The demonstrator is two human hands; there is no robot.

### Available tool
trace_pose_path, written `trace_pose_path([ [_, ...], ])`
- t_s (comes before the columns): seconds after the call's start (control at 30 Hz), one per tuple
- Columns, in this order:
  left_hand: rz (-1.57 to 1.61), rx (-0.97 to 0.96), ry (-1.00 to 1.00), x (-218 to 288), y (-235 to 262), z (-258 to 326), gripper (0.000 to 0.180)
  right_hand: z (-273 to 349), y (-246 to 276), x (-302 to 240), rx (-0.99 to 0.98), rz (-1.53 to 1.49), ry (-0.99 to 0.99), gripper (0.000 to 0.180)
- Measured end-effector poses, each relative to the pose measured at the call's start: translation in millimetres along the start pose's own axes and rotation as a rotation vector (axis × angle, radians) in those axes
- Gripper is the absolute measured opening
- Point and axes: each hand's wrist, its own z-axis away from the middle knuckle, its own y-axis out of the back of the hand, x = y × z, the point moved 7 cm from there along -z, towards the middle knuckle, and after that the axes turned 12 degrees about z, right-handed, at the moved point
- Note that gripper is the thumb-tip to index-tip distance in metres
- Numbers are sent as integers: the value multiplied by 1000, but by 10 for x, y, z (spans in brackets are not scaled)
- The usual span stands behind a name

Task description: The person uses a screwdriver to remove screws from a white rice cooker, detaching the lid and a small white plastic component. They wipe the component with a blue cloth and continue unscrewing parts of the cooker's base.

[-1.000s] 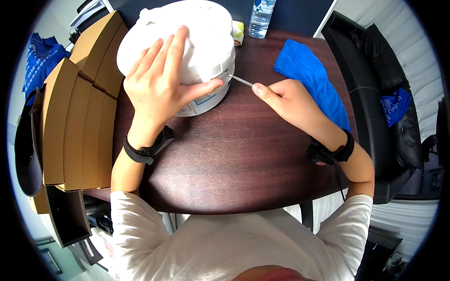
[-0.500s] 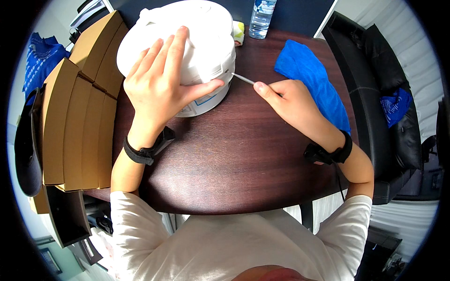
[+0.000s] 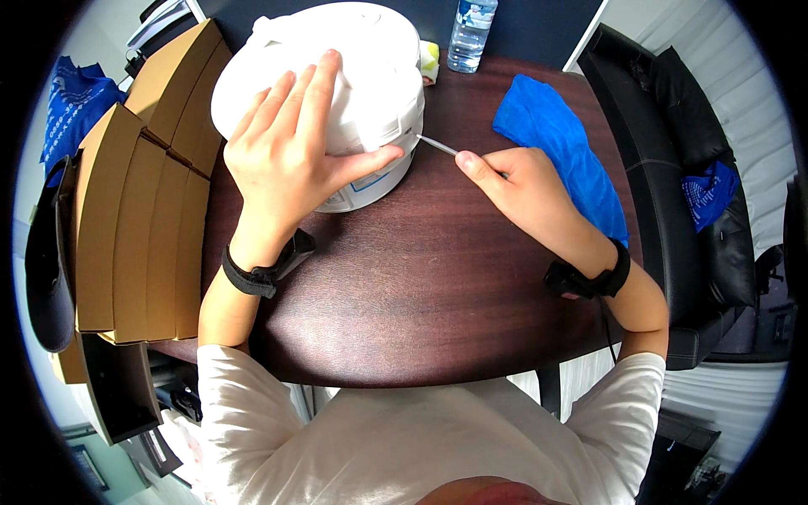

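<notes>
Clock reference: 12 is the far table edge; directions from the right hand unless noted.
Right-hand grip: right hand (image 3: 532, 187) clenched on 1 thin metal rod (image 3: 436, 146), pinched between thumb and curled fingers.
Rod: 1; juts from the grip toward 10 o'clock, its tip at the tub's side by a small dark spot. Cannot tell whether the tip touches or enters.
Tub: 1 round white tub (image 3: 374, 97), lying at 10 o'clock from the grip, beyond the rod's tip.
Left hand: left hand (image 3: 278, 156), at 9 o'clock, laid flat over the tub's top, grasping nothing; four fingers spread toward 12 to 1, thumb toward 2 along the near rim.
Straps: 2 black straps (image 3: 252, 280), one per wrist.
Blue cloth: 1 plain blue cloth (image 3: 555, 126), 1 o'clock, just beside the right hand.
Bottle: 1 clear bottle (image 3: 469, 42), upright, 11 o'clock.
Small bundle: 1 yellow-green and white bundle (image 3: 430, 64), 11 o'clock, near the tub.
Table: 1 dark brown table (image 3: 404, 286), under the tub.
Boxes: several cardboard boxes (image 3: 130, 227), 9 o'clock; overlap prevents a sure count.
Sofa: 1 black sofa (image 3: 652, 202), 3 o'clock.
Patterned cloths: 2 blue patterned cloths (image 3: 709, 196), one on the sofa, one at 9 o'clock beyond the boxes.
</notes>
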Motion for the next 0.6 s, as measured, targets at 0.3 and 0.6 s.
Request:
trace_pose_path([
  [0.3, -15, -9, 6, -3, 2, 12, 91, 11, 65, -39, 49, 96, 6, 60],
  [0.6, -7, 4, -5, 11, 10, -13, 90, 153, 312, -371, 492, 636, 260, 42],
])
